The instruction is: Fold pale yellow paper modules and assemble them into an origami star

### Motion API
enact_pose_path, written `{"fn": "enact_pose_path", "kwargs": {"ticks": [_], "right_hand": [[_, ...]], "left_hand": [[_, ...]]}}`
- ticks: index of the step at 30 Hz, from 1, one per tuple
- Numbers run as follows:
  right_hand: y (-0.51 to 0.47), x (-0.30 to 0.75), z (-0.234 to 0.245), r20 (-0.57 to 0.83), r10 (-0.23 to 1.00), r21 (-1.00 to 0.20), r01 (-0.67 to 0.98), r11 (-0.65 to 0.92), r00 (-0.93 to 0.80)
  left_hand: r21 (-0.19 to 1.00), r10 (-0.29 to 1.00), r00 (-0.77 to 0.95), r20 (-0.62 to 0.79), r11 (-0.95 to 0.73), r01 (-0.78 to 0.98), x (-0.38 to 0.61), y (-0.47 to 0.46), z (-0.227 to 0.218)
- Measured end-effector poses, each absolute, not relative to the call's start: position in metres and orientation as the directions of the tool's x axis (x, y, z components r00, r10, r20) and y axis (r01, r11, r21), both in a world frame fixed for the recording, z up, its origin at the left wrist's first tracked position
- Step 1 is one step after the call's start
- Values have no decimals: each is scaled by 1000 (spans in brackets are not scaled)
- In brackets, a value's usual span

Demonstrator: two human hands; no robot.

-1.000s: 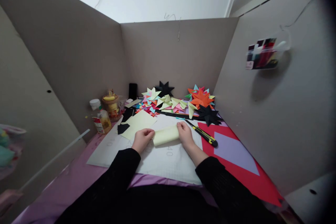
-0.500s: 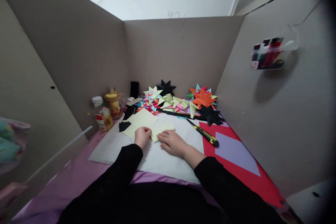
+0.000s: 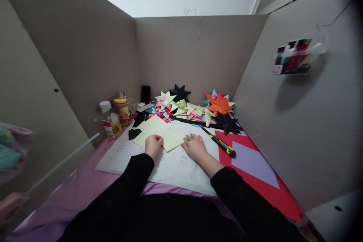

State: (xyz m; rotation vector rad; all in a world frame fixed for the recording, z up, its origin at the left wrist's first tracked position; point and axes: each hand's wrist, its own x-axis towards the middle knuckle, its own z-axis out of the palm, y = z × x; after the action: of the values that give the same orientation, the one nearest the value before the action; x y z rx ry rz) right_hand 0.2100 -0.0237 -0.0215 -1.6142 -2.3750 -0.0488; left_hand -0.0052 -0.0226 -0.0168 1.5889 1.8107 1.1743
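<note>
A pale yellow paper square (image 3: pixel 173 139) lies on a white mat (image 3: pixel 170 172) printed with numbers. My left hand (image 3: pixel 154 146) pinches its left corner between thumb and fingers. My right hand (image 3: pixel 195 146) lies at the paper's right corner, fingers spread and fingertips near the edge. A larger pale yellow sheet (image 3: pixel 151 126) is behind my left hand, with the square partly over it. Beside that sheet is a small black paper piece (image 3: pixel 134 134).
A yellow-black utility knife (image 3: pixel 222 145) lies on the right, over red paper (image 3: pixel 263 189) bearing a lilac sheet (image 3: pixel 254 164). Folded stars, orange (image 3: pixel 220 106) and black (image 3: pixel 227 123), sit at the back. A bottle (image 3: pixel 113 123) and a jar (image 3: pixel 122 110) stand left.
My right hand has slid to the right across the paper, off its middle to the right corner, and its fingers have spread. My left hand has stayed at the left corner.
</note>
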Motion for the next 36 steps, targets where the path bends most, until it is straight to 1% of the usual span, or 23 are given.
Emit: {"fn": "enact_pose_path", "kwargs": {"ticks": [1,3,4,6,8,10,13,15,17,19,21,23,25,27,28,30,32,33,34,36], "right_hand": [[-24,209,-22,239,906,-117,916,384,-349],[-28,205,-21,226,873,-121,876,466,-433],[-31,202,-21,212,835,-134,831,540,-508],[-38,195,-20,181,718,-175,696,696,-672],[-44,189,-19,163,611,-217,575,788,-775],[-48,185,-19,152,574,-250,530,810,-805],[-48,185,-17,112,572,-290,524,801,-813],[-44,189,-16,78,593,-307,547,779,-801],[-38,195,-16,59,680,-302,636,710,-731],[-31,202,-17,49,814,-271,777,568,-579],[-24,209,-20,33,918,-231,891,391,-395],[-19,214,-22,30,966,-201,945,257,-256],[-16,217,-24,75,981,-199,961,192,-180],[-14,219,-25,156,979,-259,951,170,-133],[-12,219,-25,200,973,-325,929,177,-116],[-11,220,-27,264,961,-509,833,215,-87],[-9,219,-29,293,954,-686,679,260,-70],[-8,218,-31,300,952,-749,602,278,-67],[-8,218,-33,310,949,-792,536,294,-61],[-7,216,-36,346,937,-836,441,327,-38]], "left_hand": [[824,954,-229,193,-31,566,-5,-22,-17],[821,953,-230,196,-32,570,-5,-22,-18],[819,953,-229,198,-32,572,-5,-21,-18],[814,953,-225,203,-37,580,-5,-21,-19],[806,953,-218,213,-45,591,-5,-21,-20],[798,952,-210,225,-56,601,-5,-21,-20],[772,947,-184,264,-94,628,-6,-23,-21],[741,942,-156,297,-124,660,-7,-24,-21],[710,941,-136,308,-132,692,-8,-25,-20],[692,946,-128,298,-121,712,-8,-25,-20],[680,950,-123,287,-111,725,-9,-25,-20],[678,952,-118,281,-110,727,-9,-25,-20],[692,953,-117,281,-117,712,-9,-25,-19],[722,948,-117,294,-140,677,-8,-26,-17],[738,944,-118,307,-157,657,-7,-27,-16],[762,934,-116,339,-201,615,-6,-29,-13],[778,922,-109,372,-245,579,-4,-30,-12],[783,916,-106,386,-265,563,-4,-31,-11],[788,911,-105,398,-281,548,-4,-31,-11],[791,900,-110,421,-305,530,-4,-31,-12]]}}
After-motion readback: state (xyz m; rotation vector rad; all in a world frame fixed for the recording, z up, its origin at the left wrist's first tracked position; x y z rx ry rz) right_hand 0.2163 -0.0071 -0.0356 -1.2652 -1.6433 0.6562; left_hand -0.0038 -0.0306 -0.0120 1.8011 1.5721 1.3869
